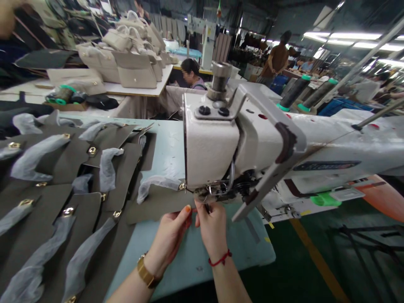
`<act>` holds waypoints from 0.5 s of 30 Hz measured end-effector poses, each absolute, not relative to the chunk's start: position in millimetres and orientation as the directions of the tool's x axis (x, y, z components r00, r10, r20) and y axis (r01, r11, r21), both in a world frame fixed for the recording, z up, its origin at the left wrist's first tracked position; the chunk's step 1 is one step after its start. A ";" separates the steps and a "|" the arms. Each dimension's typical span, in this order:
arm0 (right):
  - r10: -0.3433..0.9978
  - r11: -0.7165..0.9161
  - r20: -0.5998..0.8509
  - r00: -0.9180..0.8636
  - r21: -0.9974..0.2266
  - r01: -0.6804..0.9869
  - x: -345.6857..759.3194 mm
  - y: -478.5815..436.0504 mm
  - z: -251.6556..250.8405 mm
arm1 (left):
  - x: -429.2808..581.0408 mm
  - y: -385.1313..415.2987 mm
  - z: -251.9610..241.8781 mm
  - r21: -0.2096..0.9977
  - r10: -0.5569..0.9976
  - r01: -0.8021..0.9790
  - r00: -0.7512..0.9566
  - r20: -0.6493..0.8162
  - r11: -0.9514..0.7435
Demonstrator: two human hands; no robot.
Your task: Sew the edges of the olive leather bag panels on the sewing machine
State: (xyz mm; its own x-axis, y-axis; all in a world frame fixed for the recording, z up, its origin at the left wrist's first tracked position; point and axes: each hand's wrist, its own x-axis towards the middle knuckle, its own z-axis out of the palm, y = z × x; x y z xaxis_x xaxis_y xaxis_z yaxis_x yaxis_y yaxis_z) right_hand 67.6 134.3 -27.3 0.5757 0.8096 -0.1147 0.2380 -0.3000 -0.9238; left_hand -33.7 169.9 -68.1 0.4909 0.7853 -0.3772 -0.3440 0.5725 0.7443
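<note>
A white sewing machine (214, 139) stands on a pale blue table (167, 143). A dark olive leather panel (154, 204) with a gold clasp lies under the machine's head. My left hand (170, 237), with a gold watch on the wrist, pinches the panel's near edge just below the needle area. My right hand (213, 229), with a red cord on the wrist, reaches up under the machine head at the presser foot (206, 195), fingers closed; what they pinch is hidden.
Several olive leather panels (63, 198) with gold clasps and plastic wrap lie in overlapping rows on the left. Cream handbags (132, 67) are stacked on a far table. Thread cones (295, 92) stand behind the machine. Other people work in the background.
</note>
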 end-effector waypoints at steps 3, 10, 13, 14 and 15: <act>0.801 -0.303 -0.126 0.585 -0.928 0.215 65.8 135.2 -25.1 | -32.9 177.2 -67.7 0.844 0.837 -0.249 0.422 -0.347 0.475; 0.800 -0.299 -0.148 0.581 -0.939 0.173 64.6 132.8 -25.0 | -33.1 178.0 -63.9 0.928 0.877 -0.122 0.390 -0.281 0.351; 0.822 -0.254 -0.153 0.548 -0.961 0.113 66.2 128.8 -23.2 | -35.0 182.0 -59.3 0.924 0.845 -0.025 0.414 -0.337 0.381; 0.822 -0.238 -0.150 0.549 -0.967 0.091 66.8 127.3 -22.9 | -35.9 183.5 -58.3 0.920 0.834 0.003 0.420 -0.358 0.393; 0.817 -0.224 -0.146 0.558 -0.972 0.074 67.4 125.8 -23.1 | -36.8 184.9 -57.8 0.915 0.825 0.026 0.423 -0.376 0.404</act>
State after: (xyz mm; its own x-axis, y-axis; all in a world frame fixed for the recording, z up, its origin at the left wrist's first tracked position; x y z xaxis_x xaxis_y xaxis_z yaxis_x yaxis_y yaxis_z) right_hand 67.4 125.8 -23.1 0.5578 0.8171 -0.1455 0.0744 -0.2239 -0.9718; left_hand -36.8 184.9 -57.8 0.4226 0.8247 -0.3759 0.0259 0.4036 0.9146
